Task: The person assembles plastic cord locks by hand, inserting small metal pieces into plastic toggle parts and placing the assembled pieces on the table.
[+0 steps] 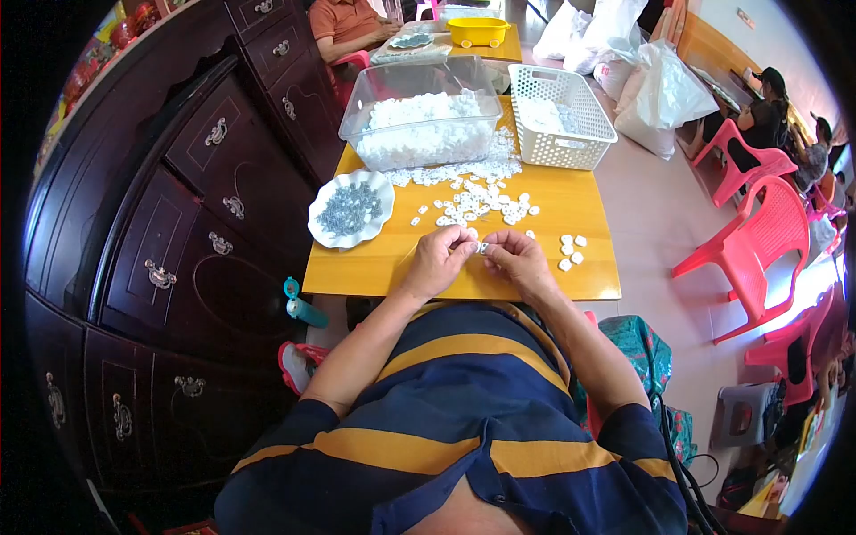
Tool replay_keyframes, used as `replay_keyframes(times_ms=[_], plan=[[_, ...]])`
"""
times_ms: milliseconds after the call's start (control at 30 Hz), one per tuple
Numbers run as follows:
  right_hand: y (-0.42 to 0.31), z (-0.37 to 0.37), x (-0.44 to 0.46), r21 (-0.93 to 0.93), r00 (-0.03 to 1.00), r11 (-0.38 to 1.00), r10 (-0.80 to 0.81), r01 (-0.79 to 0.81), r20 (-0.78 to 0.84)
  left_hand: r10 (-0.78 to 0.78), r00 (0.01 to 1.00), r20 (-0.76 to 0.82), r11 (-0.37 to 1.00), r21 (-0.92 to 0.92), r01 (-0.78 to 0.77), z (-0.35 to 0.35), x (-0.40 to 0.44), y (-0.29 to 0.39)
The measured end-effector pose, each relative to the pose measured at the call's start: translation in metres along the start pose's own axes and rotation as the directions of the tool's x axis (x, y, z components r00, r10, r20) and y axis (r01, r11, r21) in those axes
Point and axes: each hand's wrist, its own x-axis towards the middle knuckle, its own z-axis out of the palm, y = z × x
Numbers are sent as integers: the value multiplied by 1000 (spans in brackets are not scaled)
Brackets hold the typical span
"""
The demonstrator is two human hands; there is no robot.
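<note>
My left hand (439, 259) and my right hand (521, 261) meet above the table's near side, fingertips pinched on one small white plastic piece (482, 248) with dark holes. Just beyond them lies a loose heap of similar white pieces (468, 203). Several rounded white pieces (566, 251) sit apart, to the right of my right hand. On the left, a scalloped white dish (316, 220) holds many small grey, metallic-looking bits (352, 209), too fine to name.
On the wooden table (575, 209) stand a clear plastic bin (357, 125) of white pieces and a white perforated basket (568, 153). Dark drawers (178, 241) flank the left side. Pink chairs (758, 241) and white sacks (660, 98) are to the right. Another person (343, 27) sits beyond.
</note>
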Motion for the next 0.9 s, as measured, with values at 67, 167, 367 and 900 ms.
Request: replay_keyframes(times_ms=[67, 167, 367, 900], plan=[[-2, 0, 0, -9, 1000, 1000, -1, 1, 7, 9, 1000, -1, 1000, 6, -9, 0, 0, -1], [-5, 1, -2, -32, 1000, 999, 8, -8, -10, 23, 1000, -3, 999, 22, -23, 0, 0, -3], [-2, 1, -2, -39, 1000, 999, -6, 5, -26, 27, 1000, -10, 998, 50, -26, 0, 0, -1], [11, 4, 3, -226, 978, 957, -201, 183, -62, 86, 996, -18, 979, 189, -81, 2, 0, 3]])
